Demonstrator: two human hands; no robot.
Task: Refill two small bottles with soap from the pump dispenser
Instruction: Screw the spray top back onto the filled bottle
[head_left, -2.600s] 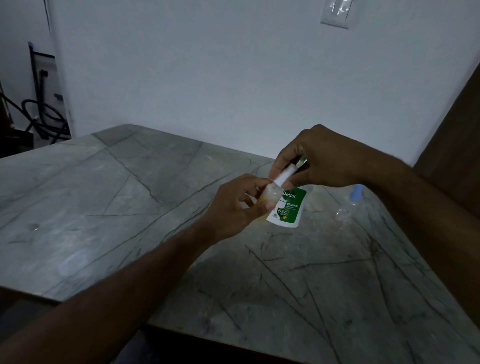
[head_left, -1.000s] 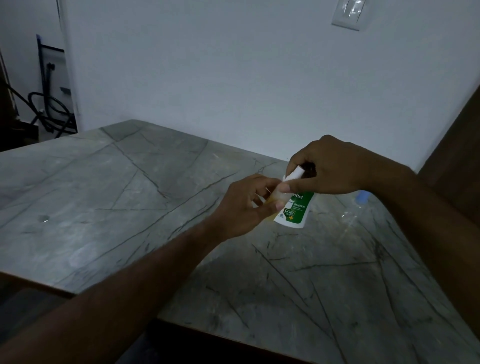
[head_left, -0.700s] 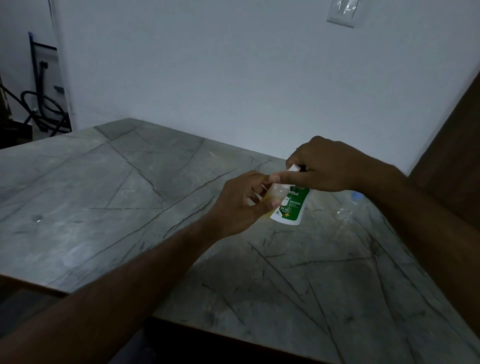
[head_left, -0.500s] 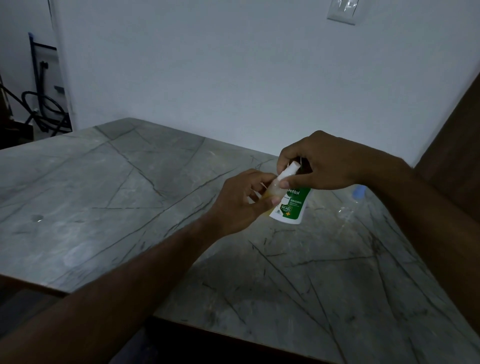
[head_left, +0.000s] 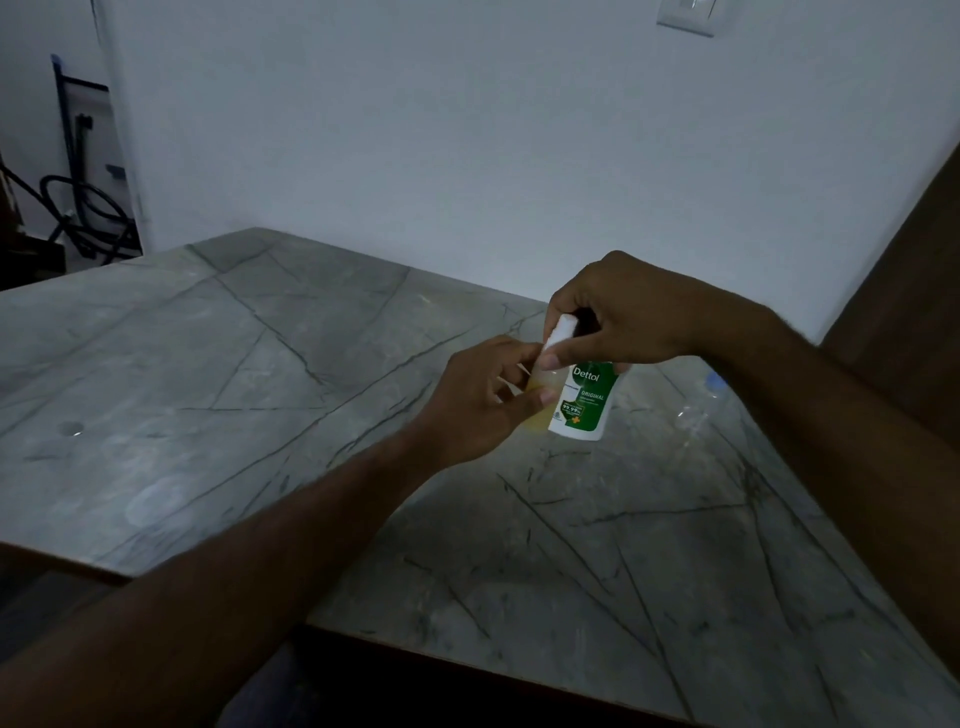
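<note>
The dispenser (head_left: 584, 397), a green-and-white labelled soap bottle, stood near the desk's far right edge, its white pump head (head_left: 558, 338) raised. The right hand (head_left: 623, 317) covered the top, fingers (head_left: 561, 358) curled round the pump head. Pressed against the dispenser's left side was a small bottle (head_left: 535, 402), yellowish and mostly hidden, which the left hand (head_left: 478, 400) held with curled fingers under the nozzle. A second small bottle (head_left: 698, 408), clear with a blue cap, lay or stood further right on the desk (head_left: 260, 389); I could not tell which. The small bottles looked light, thin-walled and likely slippery once soapy, so a grip round the body seemed best. The dispenser looked stiff and heavier, best steadied at its shoulder while pumping.
</note>
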